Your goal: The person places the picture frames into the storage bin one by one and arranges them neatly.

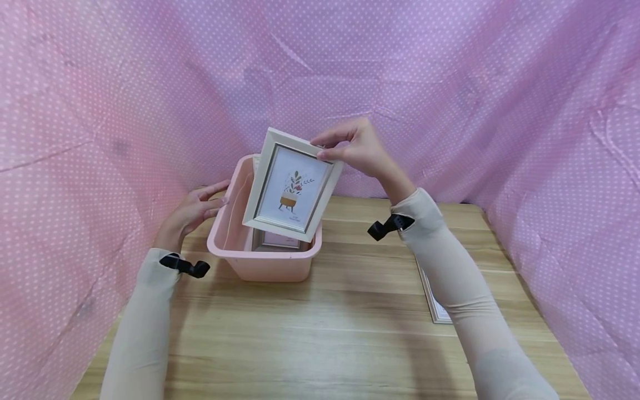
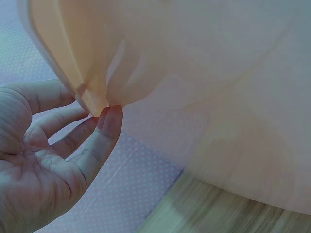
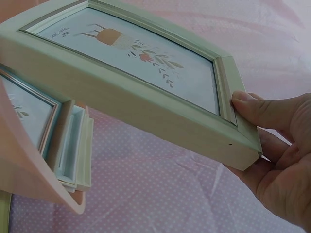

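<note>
My right hand pinches a cream picture frame by its top right corner, thumb on the front and fingers behind. It hangs tilted above the pink plastic bin, its print showing a potted plant. In the right wrist view the thumb presses on the border of the frame. At the bin's left side my left hand touches the outer wall just under the rim with lightly bent fingers. The left wrist view shows those fingertips at the lip. Inside the bin stand several more frames, partly hidden.
Another light-bordered frame lies on the wooden table at the right, mostly hidden beneath my right forearm. Pink dotted cloth surrounds the table at the back and both sides. A black strap is on each wrist.
</note>
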### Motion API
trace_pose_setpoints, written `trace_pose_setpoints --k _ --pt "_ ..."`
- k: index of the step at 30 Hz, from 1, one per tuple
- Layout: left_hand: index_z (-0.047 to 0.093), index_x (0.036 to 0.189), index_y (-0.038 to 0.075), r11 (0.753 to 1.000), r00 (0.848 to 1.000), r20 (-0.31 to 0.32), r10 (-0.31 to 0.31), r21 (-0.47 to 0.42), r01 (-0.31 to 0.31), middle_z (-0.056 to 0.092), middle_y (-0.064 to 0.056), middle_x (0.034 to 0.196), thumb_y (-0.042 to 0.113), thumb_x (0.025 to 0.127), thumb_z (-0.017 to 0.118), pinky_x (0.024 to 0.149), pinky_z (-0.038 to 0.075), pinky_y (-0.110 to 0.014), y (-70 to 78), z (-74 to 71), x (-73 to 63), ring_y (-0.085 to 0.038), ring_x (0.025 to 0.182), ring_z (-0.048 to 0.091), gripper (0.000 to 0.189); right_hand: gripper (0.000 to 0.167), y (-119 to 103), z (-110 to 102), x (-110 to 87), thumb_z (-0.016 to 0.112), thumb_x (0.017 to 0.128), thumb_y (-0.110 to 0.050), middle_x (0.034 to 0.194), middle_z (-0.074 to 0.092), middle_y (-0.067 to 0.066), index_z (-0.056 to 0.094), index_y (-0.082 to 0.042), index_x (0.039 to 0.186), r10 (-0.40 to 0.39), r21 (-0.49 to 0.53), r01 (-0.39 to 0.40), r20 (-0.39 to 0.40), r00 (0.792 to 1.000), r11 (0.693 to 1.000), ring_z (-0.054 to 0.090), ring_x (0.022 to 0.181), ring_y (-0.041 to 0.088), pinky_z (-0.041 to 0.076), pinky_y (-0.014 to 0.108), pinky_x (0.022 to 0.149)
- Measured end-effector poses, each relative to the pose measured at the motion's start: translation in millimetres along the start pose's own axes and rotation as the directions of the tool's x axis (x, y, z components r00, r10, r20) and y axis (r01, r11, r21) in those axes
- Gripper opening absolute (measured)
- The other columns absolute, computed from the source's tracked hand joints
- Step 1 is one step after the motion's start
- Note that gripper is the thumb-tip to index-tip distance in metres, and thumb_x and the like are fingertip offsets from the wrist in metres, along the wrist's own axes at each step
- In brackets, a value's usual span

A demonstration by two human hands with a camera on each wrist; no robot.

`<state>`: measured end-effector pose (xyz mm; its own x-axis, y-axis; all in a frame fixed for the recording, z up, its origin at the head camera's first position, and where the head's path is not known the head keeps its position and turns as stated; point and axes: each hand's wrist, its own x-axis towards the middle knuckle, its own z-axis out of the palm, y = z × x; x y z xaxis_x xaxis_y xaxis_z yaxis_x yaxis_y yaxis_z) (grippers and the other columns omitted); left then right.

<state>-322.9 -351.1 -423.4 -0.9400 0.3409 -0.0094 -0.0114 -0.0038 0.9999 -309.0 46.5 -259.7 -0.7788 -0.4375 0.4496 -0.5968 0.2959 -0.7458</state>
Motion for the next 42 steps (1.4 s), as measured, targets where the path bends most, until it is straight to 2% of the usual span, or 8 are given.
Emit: trace_pose_setpoints --k 4,10,19,28,38,40,42 --pt "0.022 0.159 -0.005 1.0 1.0 -0.003 -0.012 0.007 0.012 0.012 -0.025 0.168 0.002 0.102 0.059 0.089 0.058 -0.015 1.0 0.0 0.1 0.005 0.11 0.062 0.068 0.021 3.7 6.1 -2.3 0.082 0.08 0.003 0.098 0.08 0.013 0.08 0.0 0.1 0.034 0.004 -0.034 0.029 0.999 0.999 0.073 0.081 0.011 0.06 0.022 0.072" --pt "0.024 0.159 -0.003 0.999 1.0 -0.01 -0.018 0.028 0.018 0.013 -0.024 0.169 0.004 0.102 0.06 0.089 0.058 -0.015 2.1 -0.8 0.5 0.006 0.111 0.061 0.068 0.021 10.1 13.2 -2.4 0.083 0.08 0.001 0.102 0.079 0.013 0.081 -0.001 0.101 0.039 0.015 -0.041 0.071 0.997 0.999 0.074 0.087 0.013 0.061 0.026 0.077" --pt "0.023 0.16 -0.003 0.999 1.0 -0.012 -0.014 0.041 0.015 0.013 -0.023 0.169 0.005 0.102 0.059 0.09 0.057 -0.014 1.7 -0.8 0.6 0.007 0.111 0.06 0.068 0.021 17.0 26.4 -4.6 0.082 0.082 0.001 0.103 0.079 0.012 0.08 -0.001 0.103 0.052 0.048 -0.061 0.175 0.983 0.997 0.075 0.09 0.016 0.063 0.03 0.086" --pt "0.022 0.159 -0.004 1.0 1.0 -0.01 -0.008 0.011 0.008 0.012 -0.025 0.168 0.002 0.102 0.058 0.089 0.058 -0.015 -0.2 -0.3 1.8 0.006 0.11 0.062 0.067 0.019 25.3 37.0 -4.8 0.083 0.082 -0.002 0.105 0.079 0.012 0.081 -0.002 0.101 0.048 0.013 -0.052 0.238 0.97 0.999 0.073 0.086 0.015 0.062 0.027 0.081" --pt "0.022 0.159 -0.004 1.0 1.0 -0.008 -0.01 0.005 0.01 0.012 -0.024 0.169 0.002 0.102 0.058 0.09 0.058 -0.015 -0.3 -0.4 1.4 0.005 0.11 0.062 0.068 0.022 34.6 50.1 -5.2 0.082 0.082 0.0 0.105 0.079 0.011 0.079 -0.002 0.104 0.046 -0.007 -0.046 0.326 0.944 0.999 0.072 0.087 0.016 0.063 0.03 0.083" --pt "0.022 0.159 -0.005 1.0 1.0 -0.004 -0.01 0.007 0.01 0.012 -0.024 0.169 0.002 0.102 0.058 0.09 0.058 -0.015 -0.2 -0.7 1.7 0.005 0.111 0.062 0.067 0.024 37.8 52.5 -4.8 0.083 0.082 0.0 0.105 0.079 0.011 0.079 -0.001 0.106 0.048 -0.008 -0.048 0.334 0.941 0.999 0.073 0.088 0.016 0.057 0.03 0.101" --pt "0.022 0.159 -0.004 1.0 1.0 -0.002 -0.012 0.013 0.012 0.012 -0.024 0.169 0.003 0.102 0.058 0.09 0.058 -0.015 0.3 -1.3 2.3 0.005 0.111 0.061 0.068 0.025 40.4 54.6 -4.1 0.083 0.081 0.0 0.104 0.079 0.01 0.079 -0.001 0.106 0.05 -0.017 -0.047 0.338 0.94 0.999 0.074 0.087 0.016 0.041 0.029 0.119"
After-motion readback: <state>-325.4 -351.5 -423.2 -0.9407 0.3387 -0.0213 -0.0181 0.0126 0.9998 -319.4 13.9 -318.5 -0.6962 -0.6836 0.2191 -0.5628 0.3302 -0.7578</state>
